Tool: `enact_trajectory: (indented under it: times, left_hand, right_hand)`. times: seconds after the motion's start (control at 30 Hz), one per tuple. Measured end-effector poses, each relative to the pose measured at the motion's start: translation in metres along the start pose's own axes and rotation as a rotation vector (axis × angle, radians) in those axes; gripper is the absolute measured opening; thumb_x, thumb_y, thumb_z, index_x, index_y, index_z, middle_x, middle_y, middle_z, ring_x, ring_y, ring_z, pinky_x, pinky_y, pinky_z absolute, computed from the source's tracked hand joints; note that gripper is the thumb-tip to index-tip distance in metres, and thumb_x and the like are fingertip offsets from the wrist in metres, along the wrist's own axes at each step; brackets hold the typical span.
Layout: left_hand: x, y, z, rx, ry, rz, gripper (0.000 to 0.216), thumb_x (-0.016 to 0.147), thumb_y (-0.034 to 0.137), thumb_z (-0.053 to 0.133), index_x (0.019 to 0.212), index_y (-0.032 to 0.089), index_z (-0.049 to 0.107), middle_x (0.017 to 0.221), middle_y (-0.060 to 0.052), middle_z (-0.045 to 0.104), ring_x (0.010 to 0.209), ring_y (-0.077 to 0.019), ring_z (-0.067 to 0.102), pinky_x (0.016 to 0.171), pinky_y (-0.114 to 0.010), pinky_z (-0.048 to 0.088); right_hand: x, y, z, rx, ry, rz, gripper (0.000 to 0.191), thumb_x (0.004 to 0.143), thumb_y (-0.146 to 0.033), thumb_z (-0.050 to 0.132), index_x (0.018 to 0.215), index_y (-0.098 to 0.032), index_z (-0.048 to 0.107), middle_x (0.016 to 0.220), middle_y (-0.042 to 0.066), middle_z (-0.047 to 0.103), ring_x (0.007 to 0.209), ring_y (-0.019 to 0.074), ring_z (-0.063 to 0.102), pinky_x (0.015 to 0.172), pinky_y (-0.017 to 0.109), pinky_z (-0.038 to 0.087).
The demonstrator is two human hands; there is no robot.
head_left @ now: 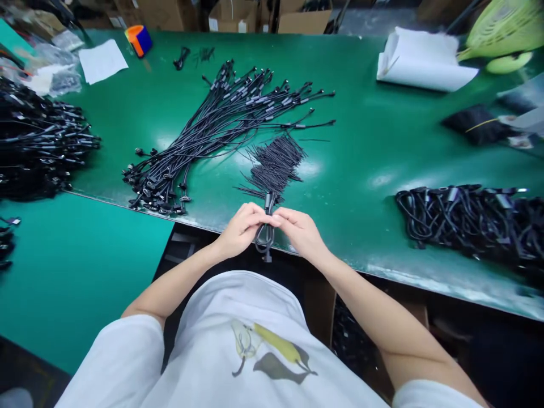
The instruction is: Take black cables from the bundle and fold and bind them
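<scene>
Hands meet at the near edge of a green desk (361, 170), seen from above by the person they belong to; take that meeting point as the center of the clock. The left hand (242, 231), coming in from 8 o'clock, and the right hand (300, 229), coming in from 4 o'clock, are together, thumbs and fingertips pinched around the middle of a black looped cable (267, 241). The cable stands out of the grip both ways: a gray cylindrical piece points to 12 o'clock, while loops and a small plug hang toward 6 o'clock over the desk's edge. Whether the fingers also hold a thin strip is too small to tell.

Just beyond the hands, at 12 o'clock, lies a loose pile of thin black strips (276, 164). At 11 o'clock a bunch of straight black cables (212, 124) spreads out like a fan, and farther off in that direction sits an orange and blue roll (139, 41). Between 9 and 10 o'clock is a big dark heap of cables (38, 141). At 3 o'clock, well apart from the hands, looped cables (471, 218) lie in a long row. A white paper roll (425, 59) rests between 1 and 2 o'clock. At 6 o'clock is the person's white shirt (212, 317), printed with a yellow and gray design.
</scene>
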State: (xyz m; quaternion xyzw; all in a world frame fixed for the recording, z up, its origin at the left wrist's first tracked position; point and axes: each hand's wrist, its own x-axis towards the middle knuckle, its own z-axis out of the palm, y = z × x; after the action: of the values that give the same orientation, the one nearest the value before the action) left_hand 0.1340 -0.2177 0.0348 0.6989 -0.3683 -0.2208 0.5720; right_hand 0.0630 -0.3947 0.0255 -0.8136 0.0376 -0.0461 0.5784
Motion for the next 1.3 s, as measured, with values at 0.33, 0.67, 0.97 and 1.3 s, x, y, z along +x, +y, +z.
enact_trajectory:
  times: [0.33,0.67,0.97,1.3]
  left_hand:
    - [0.003,-0.003,0.005,-0.397,-0.011,-0.306,0.042,0.089,0.043,0.051,0.112,0.016,0.073,0.085,-0.007,0.061,0.082,-0.0177,0.054,0.080,-0.029,0.046]
    - [-0.009,-0.015,0.024,-0.288,-0.263,-0.310,0.047,0.089,0.057,0.050,0.082,0.017,0.072,0.073,-0.005,0.059,0.067,-0.0152,0.051,0.067,-0.028,0.043]
    - [0.002,-0.014,0.007,-0.301,-0.117,-0.276,0.042,0.083,0.053,0.067,0.108,0.019,0.072,0.110,-0.008,0.065,0.110,-0.0219,0.057,0.102,-0.034,0.042]
    - [0.004,-0.024,0.031,-0.075,0.029,-0.170,0.041,0.097,0.048,0.045,0.117,0.019,0.067,0.116,-0.009,0.066,0.109,-0.0210,0.062,0.101,-0.035,0.048]
  right_hand:
    - [-0.026,-0.012,0.004,-0.686,-0.109,-0.610,0.030,0.100,-0.024,0.041,0.078,-0.018,0.060,0.074,0.004,0.062,0.068,0.0156,0.050,0.067,0.028,0.034]
    - [-0.016,-0.003,-0.009,-0.468,-0.042,-0.299,0.034,0.098,-0.026,0.045,0.066,-0.019,0.051,0.067,0.001,0.056,0.064,0.0132,0.050,0.064,0.025,0.033]
    - [-0.026,0.008,0.007,-0.223,-0.139,-0.136,0.042,0.103,-0.040,0.038,0.075,-0.017,0.060,0.076,0.003,0.064,0.072,0.0153,0.059,0.068,0.026,0.044]
    - [-0.035,0.018,0.025,-0.721,0.174,-0.392,0.033,0.102,-0.019,0.037,0.083,-0.017,0.064,0.074,0.005,0.067,0.068,0.0157,0.060,0.065,0.027,0.039]
